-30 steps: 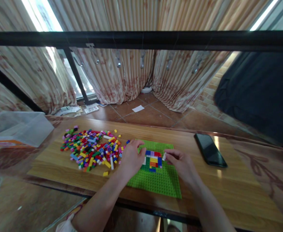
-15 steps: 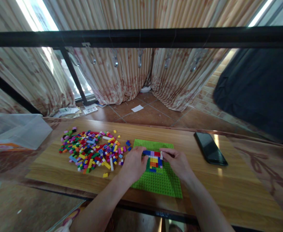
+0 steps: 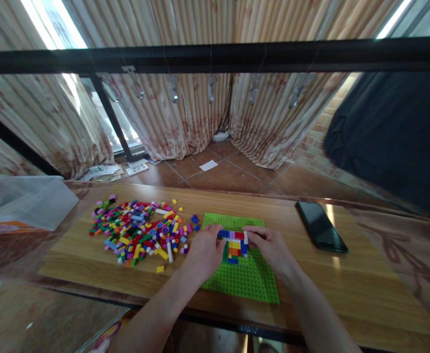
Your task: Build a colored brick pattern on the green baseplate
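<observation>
A green studded baseplate (image 3: 244, 279) lies on the wooden table (image 3: 365, 294) in front of me. On it stands a small block of coloured bricks (image 3: 234, 243) in blue, red, yellow and orange. My left hand (image 3: 203, 252) rests on the plate's left part, fingers curled against the left side of the block. My right hand (image 3: 270, 245) is at the block's right side, fingers pinched on a small white brick (image 3: 246, 238) at its upper right corner. A pile of loose coloured bricks (image 3: 137, 230) spreads to the left.
A black phone (image 3: 321, 226) lies flat on the table to the right. A clear plastic box (image 3: 20, 201) stands at the far left. A black metal bar (image 3: 215, 56) crosses overhead, with curtains (image 3: 185, 113) and tiled floor beyond the table. A dark cloth hangs at right.
Both hands have closed in on the coloured block. The right hand has brought the white brick from beside the block to its upper right corner.
</observation>
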{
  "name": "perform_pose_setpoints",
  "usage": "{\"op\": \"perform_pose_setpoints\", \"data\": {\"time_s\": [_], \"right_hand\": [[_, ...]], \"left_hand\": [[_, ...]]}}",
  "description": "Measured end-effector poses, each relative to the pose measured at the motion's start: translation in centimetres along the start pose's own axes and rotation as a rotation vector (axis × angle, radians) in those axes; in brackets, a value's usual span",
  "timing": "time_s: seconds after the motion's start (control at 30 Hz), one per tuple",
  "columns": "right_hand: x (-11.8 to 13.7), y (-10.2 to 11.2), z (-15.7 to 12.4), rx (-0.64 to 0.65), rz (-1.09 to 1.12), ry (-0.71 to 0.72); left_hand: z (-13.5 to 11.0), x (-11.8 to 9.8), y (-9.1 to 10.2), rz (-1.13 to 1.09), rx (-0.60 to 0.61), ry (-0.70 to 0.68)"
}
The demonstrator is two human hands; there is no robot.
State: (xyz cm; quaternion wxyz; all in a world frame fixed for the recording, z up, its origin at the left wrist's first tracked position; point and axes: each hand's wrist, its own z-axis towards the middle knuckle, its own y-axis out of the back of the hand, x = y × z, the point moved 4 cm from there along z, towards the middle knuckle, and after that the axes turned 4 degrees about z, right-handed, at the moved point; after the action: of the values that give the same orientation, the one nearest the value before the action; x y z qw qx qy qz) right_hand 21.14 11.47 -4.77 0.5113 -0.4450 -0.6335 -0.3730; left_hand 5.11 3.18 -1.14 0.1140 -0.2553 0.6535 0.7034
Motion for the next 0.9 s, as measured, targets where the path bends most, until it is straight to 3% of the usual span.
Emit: {"op": "perform_pose_setpoints", "data": {"time_s": [0.37,0.9], "right_hand": [[-0.5,0.1,-0.2,-0.055,0.054,-0.077],[-0.6,0.2,-0.3,-0.003,0.023,-0.117]], "left_hand": [[-0.2,-0.2,0.1,0.02,0.016,-0.005],[-0.4,-0.2,-0.1,0.039,-0.001,-0.025]]}}
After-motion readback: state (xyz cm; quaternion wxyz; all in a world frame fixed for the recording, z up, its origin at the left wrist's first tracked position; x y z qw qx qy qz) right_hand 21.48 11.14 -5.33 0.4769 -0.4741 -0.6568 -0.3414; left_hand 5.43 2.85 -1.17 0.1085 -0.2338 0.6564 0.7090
